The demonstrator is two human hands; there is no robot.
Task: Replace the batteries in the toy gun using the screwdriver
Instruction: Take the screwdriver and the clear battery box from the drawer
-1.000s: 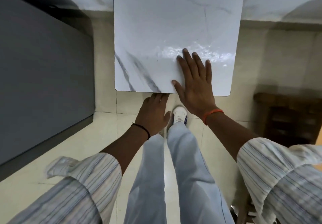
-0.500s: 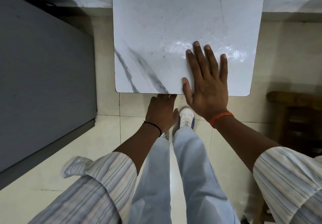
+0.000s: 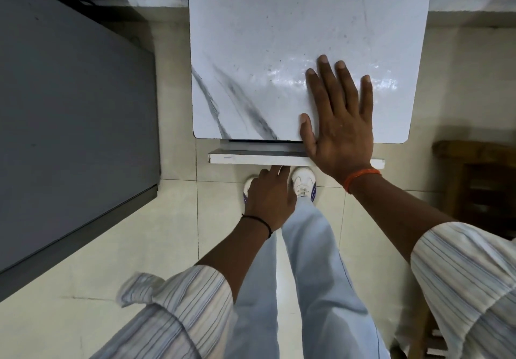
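Right hand (image 3: 339, 124) flat on desk (image 3: 265, 51), fingers straight | left hand (image 3: 269, 195) under drawer (image 3: 251, 159) lip, fingertips hidden, we cannot tell its hold | drawer looks light, stiff; we pull from the middle | toy gun, screwdriver unseen.

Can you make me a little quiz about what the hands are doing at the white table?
1. True or false: the right hand lies flat with straight fingers on the marble table top.
2. Which hand reaches under the front edge of the white drawer? A) left hand B) right hand C) neither
3. Fill in: the drawer is pulled out only a ____ way, so nothing inside it shows.

Key:
1. True.
2. A; its fingertips go out of sight beneath the drawer front, so its grip cannot be seen.
3. Little; only a narrow dark gap shows behind the drawer front, and no toy gun or screwdriver is in view.
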